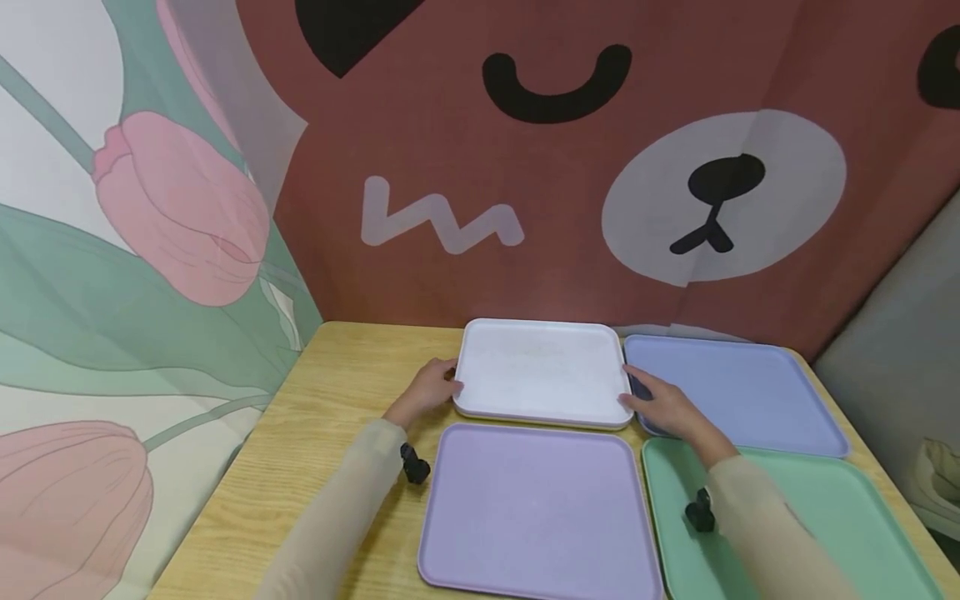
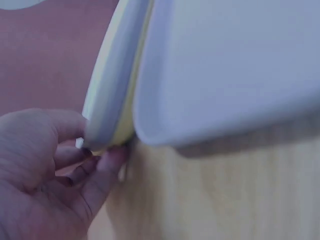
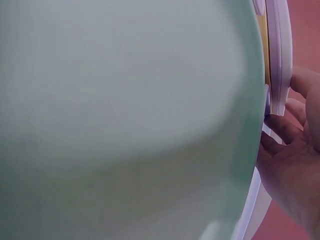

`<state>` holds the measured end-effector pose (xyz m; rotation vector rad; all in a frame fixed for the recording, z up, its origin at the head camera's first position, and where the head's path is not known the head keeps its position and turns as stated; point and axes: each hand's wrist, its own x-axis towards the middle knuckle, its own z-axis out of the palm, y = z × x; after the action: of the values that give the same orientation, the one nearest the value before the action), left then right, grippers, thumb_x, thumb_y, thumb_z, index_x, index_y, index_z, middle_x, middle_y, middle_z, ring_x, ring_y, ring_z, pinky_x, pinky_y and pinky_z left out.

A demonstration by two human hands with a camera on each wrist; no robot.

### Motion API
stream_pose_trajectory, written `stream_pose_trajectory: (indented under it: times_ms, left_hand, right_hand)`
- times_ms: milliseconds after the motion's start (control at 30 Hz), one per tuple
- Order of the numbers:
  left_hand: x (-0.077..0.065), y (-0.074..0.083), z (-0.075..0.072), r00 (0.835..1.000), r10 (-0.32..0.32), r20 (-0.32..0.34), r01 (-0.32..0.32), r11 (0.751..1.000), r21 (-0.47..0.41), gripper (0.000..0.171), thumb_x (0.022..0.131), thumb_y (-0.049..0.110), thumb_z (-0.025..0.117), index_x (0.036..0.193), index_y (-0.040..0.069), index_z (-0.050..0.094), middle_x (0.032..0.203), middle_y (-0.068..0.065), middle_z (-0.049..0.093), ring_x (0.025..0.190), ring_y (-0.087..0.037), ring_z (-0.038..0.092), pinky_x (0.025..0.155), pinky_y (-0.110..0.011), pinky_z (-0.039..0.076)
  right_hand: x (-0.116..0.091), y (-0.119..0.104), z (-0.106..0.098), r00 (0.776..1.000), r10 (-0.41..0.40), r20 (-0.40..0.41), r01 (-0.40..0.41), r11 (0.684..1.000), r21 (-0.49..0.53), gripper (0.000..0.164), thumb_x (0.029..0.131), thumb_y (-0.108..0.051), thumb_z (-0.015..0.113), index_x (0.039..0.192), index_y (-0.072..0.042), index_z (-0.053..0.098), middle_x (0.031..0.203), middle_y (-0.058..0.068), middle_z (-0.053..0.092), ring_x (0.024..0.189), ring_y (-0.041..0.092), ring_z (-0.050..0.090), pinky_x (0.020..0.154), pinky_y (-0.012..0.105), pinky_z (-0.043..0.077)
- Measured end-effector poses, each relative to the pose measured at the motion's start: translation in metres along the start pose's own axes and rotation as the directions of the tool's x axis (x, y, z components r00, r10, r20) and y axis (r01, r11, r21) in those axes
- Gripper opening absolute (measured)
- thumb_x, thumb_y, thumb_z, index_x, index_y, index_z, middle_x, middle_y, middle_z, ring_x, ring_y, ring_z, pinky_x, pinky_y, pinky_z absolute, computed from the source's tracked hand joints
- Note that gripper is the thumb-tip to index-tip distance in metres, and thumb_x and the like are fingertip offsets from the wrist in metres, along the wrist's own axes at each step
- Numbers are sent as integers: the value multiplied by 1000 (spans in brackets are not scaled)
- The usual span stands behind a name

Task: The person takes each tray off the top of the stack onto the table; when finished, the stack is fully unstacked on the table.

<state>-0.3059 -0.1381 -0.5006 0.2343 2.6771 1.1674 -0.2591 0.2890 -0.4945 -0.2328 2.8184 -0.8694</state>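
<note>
Here, hands [image 1: 429, 390] [image 1: 666, 407] gripping white tray [image 1: 542, 368], printed zigzag [image 1: 443, 221]

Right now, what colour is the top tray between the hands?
White tray, clearest in the head view.

yellow layer [image 2: 127, 115] mostly hidden under white tray [image 1: 543, 367], green tray [image 1: 847, 500] partly behind right sleeve [image 1: 772, 533]

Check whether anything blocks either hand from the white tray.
Nothing visible does: the left hand and right hand touch opposite ends of the white tray. The purple tray lies nearer the person, not between.
</note>
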Motion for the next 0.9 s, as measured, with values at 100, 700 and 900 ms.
stream_pose_trajectory:
  times_ms: [100, 700, 900]
  left_hand:
    - [1, 7, -3, 1000, -21, -4, 22, 1000, 14, 42, 93, 6, 63, 135, 2, 63, 108, -14, 62, 86, -23, 59, 66, -28, 51]
    - [-8, 20, -33, 980, -134, 144, 188, 849, -494, 63, 98, 2, 57, 156, -2, 31, 127, -25, 57, 92, -26, 67, 77, -41, 62]
    - [-18, 9, -43, 978, -98, 183, 194, 748, -635, 64, 102, 3, 55, 159, 2, 26, 123, -20, 51, 98, -27, 64, 90, -51, 58]
  right_hand:
    - [0, 0, -1, 1000, 27, 16, -27, 1000, 8, 77, 101, -48, 58, 160, -7, 28, 157, 33, 30, 142, 56, 27, 111, 71, 27]
    - [0, 2, -2, 999, 45, 30, -45, 999, -14, 69, 103, -47, 55, 158, -10, 34, 156, 31, 35, 142, 55, 30, 112, 69, 28]
    - [-1, 1, -3, 999, 42, 19, -42, 999, -10, 70, 101, -44, 59, 157, -9, 36, 154, 33, 37, 141, 56, 30, 112, 69, 28]
